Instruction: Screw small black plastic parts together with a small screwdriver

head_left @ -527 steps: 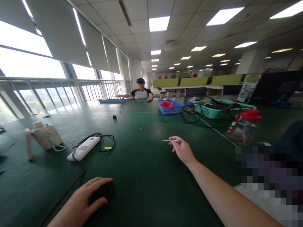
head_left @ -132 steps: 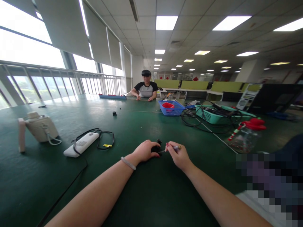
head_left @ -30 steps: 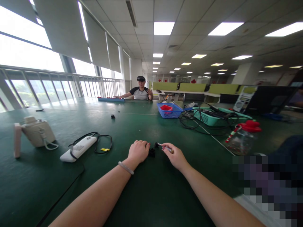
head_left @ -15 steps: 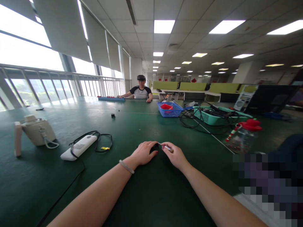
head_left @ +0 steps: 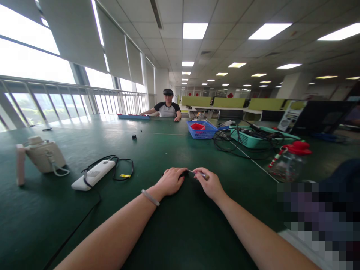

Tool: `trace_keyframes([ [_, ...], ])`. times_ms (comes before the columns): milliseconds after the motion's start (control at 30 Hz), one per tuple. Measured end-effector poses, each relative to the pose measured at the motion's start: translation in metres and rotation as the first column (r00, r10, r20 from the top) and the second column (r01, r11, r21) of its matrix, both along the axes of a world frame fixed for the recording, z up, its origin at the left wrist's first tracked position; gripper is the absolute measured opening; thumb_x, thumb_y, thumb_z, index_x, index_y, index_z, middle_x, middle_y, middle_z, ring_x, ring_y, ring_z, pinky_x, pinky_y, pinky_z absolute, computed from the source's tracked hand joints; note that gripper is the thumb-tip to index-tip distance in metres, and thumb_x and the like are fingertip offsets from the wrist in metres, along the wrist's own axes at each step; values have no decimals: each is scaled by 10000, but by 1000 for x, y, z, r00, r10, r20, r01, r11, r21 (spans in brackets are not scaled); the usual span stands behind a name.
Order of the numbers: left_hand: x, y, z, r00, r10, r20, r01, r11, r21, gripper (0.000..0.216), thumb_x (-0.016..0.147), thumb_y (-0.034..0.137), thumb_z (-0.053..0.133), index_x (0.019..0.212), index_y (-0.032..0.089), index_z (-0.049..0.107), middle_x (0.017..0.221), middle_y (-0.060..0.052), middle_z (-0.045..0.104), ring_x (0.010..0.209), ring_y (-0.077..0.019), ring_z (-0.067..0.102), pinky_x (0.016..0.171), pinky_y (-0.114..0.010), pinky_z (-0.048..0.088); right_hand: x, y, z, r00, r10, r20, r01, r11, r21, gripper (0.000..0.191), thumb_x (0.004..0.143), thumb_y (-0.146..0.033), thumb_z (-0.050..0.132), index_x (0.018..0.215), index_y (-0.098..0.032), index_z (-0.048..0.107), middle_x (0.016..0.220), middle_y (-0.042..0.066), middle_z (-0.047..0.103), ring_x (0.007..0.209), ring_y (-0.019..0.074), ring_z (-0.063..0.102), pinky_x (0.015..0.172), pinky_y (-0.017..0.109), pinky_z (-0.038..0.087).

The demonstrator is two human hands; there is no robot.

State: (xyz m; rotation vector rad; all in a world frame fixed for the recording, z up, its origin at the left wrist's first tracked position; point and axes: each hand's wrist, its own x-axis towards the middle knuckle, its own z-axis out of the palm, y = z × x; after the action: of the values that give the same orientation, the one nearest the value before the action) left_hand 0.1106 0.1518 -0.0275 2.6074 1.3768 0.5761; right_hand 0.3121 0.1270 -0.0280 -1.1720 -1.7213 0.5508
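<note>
My left hand (head_left: 171, 181) lies over a small black object (head_left: 185, 173) on the green table (head_left: 180, 240), fingers closed around it. Only a dark end of that object shows past the fingertips, so its kind is hidden. A small screwdriver (head_left: 206, 176) with a brownish handle is pinched in my right hand (head_left: 210, 184). Its thin metal shaft points left and its tip meets the black object, or comes very close to it. A pale bracelet circles my left wrist.
To the left are a white power strip (head_left: 94, 174) with a black cord and a beige bottle (head_left: 46, 155). A blue basket (head_left: 203, 132), a teal basket (head_left: 250, 140) with cables and a red-lidded jar (head_left: 291, 163) stand right. Opposite sits a person (head_left: 168, 108).
My right hand has shifted its grip on the screwdriver, and the handle now points more to the right. My left thumb has drawn in slightly against the black object.
</note>
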Motion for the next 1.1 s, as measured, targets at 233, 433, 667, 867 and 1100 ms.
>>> trace_keyframes([
  [233, 0, 0, 0, 1000, 13, -23, -14, 1000, -12, 418, 975, 377, 366, 1368, 285, 474, 1352, -29, 583, 1266, -229, 484, 1091, -409, 336, -2, -7, 8, 999, -6, 45, 5, 1000, 25, 333, 920, -475, 493, 848, -207, 677, 721, 28, 690, 659, 191, 649, 635, 276, 470],
  [433, 0, 2, 0, 1000, 4, -31, -4, 1000, -2, 392, 983, 369, 354, 1345, 323, 497, 1321, -11, 604, 1246, -226, 494, 1073, -412, 351, 1, -11, 13, 999, -13, 31, 11, 998, 60, 399, 941, -499, 452, 764, -207, 660, 630, 17, 635, 586, 173, 598, 582, 273, 435],
  [667, 0, 3, 0, 999, 14, -41, -14, 1000, -10, 383, 984, 328, 352, 1321, 335, 533, 1320, -2, 605, 1235, -227, 496, 1066, -418, 356, 1, -13, 14, 1000, 0, 17, -1, 998, 70, 428, 948, -500, 445, 708, -208, 644, 573, -4, 580, 537, 154, 556, 547, 264, 404],
  [867, -2, 2, 1, 1000, -8, -26, 8, 1000, -5, 353, 966, 403, 421, 1277, 343, 575, 1297, -1, 619, 1217, -233, 508, 1054, -411, 369, 2, -14, 15, 996, -81, -41, 85, 990, 114, 482, 943, -531, 429, 612, -213, 575, 513, -15, 489, 492, 145, 491, 531, 272, 399],
  [1100, -2, 1, 6, 999, -33, -6, 33, 999, -8, 327, 916, 451, 522, 1203, 340, 634, 1270, 7, 633, 1196, -243, 514, 1048, -410, 377, 4, -13, 14, 986, -110, -128, 122, 989, 89, 515, 920, -590, 433, 572, -222, 527, 490, -19, 446, 467, 146, 454, 484, 269, 381],
])
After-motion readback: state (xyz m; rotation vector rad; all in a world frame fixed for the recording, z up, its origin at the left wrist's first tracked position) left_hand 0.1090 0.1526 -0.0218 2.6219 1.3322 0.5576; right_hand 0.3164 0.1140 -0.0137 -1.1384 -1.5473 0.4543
